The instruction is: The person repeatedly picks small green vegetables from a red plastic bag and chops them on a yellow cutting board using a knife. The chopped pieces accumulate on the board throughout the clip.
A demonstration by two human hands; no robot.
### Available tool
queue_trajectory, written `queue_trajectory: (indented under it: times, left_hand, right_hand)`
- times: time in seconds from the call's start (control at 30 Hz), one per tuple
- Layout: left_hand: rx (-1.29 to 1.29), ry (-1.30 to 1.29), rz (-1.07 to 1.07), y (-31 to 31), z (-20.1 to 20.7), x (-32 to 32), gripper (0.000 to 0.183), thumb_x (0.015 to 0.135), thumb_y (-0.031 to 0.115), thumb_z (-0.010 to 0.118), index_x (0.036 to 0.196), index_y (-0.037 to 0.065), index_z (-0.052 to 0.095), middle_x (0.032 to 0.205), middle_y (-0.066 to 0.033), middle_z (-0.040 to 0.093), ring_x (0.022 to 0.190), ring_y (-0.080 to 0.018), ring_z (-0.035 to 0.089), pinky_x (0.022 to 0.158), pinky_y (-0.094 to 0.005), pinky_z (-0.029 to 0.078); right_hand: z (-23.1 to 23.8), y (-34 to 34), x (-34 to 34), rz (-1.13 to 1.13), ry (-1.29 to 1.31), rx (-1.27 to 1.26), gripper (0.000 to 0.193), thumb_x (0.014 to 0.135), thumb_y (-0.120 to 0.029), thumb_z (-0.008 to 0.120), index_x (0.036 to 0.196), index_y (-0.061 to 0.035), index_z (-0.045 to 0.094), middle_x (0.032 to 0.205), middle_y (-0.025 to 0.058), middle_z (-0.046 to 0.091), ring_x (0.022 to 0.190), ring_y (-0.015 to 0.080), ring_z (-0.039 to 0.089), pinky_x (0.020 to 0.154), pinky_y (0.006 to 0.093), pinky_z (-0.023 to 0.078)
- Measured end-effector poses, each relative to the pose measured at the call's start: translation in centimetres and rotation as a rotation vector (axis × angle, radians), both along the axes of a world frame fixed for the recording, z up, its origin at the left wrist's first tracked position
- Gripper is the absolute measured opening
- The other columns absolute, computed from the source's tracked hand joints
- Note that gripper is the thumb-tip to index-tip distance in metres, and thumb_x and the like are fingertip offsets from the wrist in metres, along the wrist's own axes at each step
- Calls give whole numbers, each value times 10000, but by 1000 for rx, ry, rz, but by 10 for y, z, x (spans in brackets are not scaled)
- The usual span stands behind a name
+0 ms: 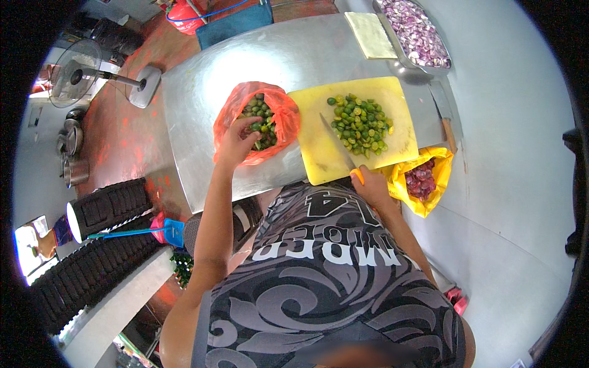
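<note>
My left hand (236, 142) reaches into an open red plastic bag (285, 116) of small whole green limes (264, 110). Its thumb and fingers curl round one lime at the near side of the pile. My right hand (370, 184) is closed on the orange handle of a knife (337, 141). The blade lies over the yellow cutting board (316, 162), pointing away to the left. Beside the blade, a heap of cut limes (362, 126) covers the middle and right of the board.
A metal tray of chopped purple onions (417, 30) and a folded cream cloth (370, 35) sit at the far right. Along the wall lies a wooden-handled knife (445, 119). A yellow bag (423, 208) holds onion pieces near my right forearm. Left of the metal table (190, 153) stands a fan (144, 86).
</note>
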State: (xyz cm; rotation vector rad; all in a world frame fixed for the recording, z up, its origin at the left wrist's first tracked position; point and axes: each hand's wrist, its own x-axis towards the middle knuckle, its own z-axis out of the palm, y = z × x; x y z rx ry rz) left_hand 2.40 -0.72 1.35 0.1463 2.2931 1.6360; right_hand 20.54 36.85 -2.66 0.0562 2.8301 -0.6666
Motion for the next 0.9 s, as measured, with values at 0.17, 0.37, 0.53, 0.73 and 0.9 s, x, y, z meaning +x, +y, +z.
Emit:
queue_trajectory:
  times: [0.17,0.37,0.53,0.73,0.9]
  left_hand:
    - [189,-75,-46,52,-11,18,397,902,92,722,1291,53,655,1067,-63,713,940,-147,691,865,-309,565]
    - [-53,59,-60,126,-38,51,281,845,121,763,1097,26,681,924,-98,733,853,-183,726,785,-334,589]
    - [-160,257,-72,140,-58,61,264,816,142,774,1041,26,697,921,-128,733,849,-232,739,778,-356,594]
    - [-136,340,-72,137,-69,61,251,797,128,778,1019,28,721,922,-126,733,849,-239,742,780,-359,597]
    - [-131,398,-64,138,-68,61,253,795,113,779,1025,26,719,917,-130,718,835,-258,733,762,-362,594]
  right_hand:
    - [-5,-11,5,32,15,-17,335,963,-388,580,969,-54,585,687,238,663,631,453,667,588,572,541]
    - [0,-14,8,-2,15,54,342,971,-392,566,968,-51,566,639,228,651,604,443,670,551,564,540]
    - [4,-14,10,54,54,74,348,971,-404,563,971,-56,558,618,211,646,566,427,662,526,552,533]
    - [5,-14,5,91,-23,134,354,959,-410,574,990,-57,557,639,212,655,589,426,671,540,549,540]
    - [9,-15,2,104,-31,92,350,958,-408,570,1001,-60,562,651,224,658,603,432,675,564,554,550]
